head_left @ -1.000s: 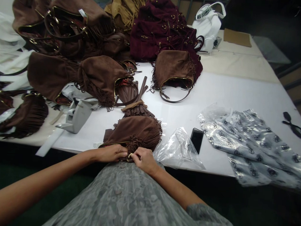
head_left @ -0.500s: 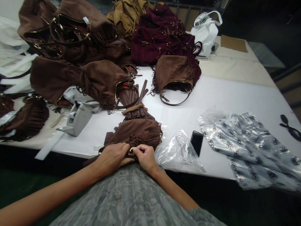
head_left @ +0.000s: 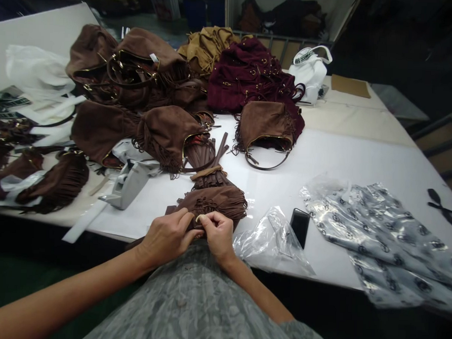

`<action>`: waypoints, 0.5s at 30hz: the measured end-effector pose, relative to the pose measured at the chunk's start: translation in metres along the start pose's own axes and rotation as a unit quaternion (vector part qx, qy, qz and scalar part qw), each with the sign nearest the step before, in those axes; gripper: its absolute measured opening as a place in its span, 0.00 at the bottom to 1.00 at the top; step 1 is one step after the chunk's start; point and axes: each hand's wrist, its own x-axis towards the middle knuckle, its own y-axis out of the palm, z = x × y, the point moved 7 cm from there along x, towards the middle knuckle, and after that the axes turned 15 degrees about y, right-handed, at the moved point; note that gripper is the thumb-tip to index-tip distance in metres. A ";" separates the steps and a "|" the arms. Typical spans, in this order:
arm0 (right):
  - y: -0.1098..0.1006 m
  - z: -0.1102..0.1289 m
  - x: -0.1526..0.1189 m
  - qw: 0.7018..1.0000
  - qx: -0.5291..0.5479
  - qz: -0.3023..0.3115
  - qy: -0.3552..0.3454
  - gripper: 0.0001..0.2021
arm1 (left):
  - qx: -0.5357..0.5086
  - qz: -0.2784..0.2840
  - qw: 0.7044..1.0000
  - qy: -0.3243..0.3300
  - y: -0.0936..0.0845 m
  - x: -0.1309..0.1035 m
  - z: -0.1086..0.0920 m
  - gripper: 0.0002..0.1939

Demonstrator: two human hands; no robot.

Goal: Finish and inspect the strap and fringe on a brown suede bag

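Note:
A brown fringed bag [head_left: 225,201] lies at the table's front edge, close against my body. My left hand [head_left: 170,234] is closed on the near edge of this bag, thumb and fingers pinching it. Beside it my right hand [head_left: 218,231] pinches a small gold-coloured piece at the same edge, its fingertips nearly touching the left ones. The exact shape of the small piece is too small to tell. Just behind the bag lies a bundle of brown strips [head_left: 211,171] with a tan band around it.
Brown bags [head_left: 164,132] and a maroon bag [head_left: 247,76] are piled behind. A grey tape dispenser [head_left: 129,186] stands left. To the right are clear plastic [head_left: 271,240], a phone [head_left: 300,226] and printed plastic bags [head_left: 372,224]. Another brown bag [head_left: 266,121] lies mid-table.
The view has tilted up, so the table's things sit lower and more of the background shows. Both hands stay at the bag's edge, with the fingers shifted slightly.

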 end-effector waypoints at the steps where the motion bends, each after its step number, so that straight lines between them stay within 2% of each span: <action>1: 0.000 0.003 0.000 1.000 -0.001 -0.011 -0.008 0.13 | 0.019 -0.015 1.000 -0.014 -0.002 0.001 -0.003 0.12; 4: -0.005 0.006 0.002 0.998 -0.001 -0.053 -0.032 0.13 | 0.057 -0.053 0.995 -0.063 0.000 0.003 -0.008 0.10; 6: -0.008 0.002 0.004 0.997 -0.003 -0.070 -0.039 0.13 | 0.036 -0.070 0.993 -0.086 0.006 0.002 -0.007 0.10; 9: -0.005 -0.006 0.007 0.998 -0.014 -0.039 -0.039 0.13 | -0.105 -0.087 0.986 -0.099 0.020 -0.006 0.004 0.10; 12: 0.002 -0.006 0.008 0.998 -0.020 0.014 -0.058 0.13 | -0.271 -0.114 0.946 -0.133 0.028 -0.016 0.020 0.12; 15: 0.005 0.007 0.008 0.994 -0.037 0.032 -0.099 0.14 | -0.336 -0.149 0.908 -0.201 0.027 -0.021 0.033 0.13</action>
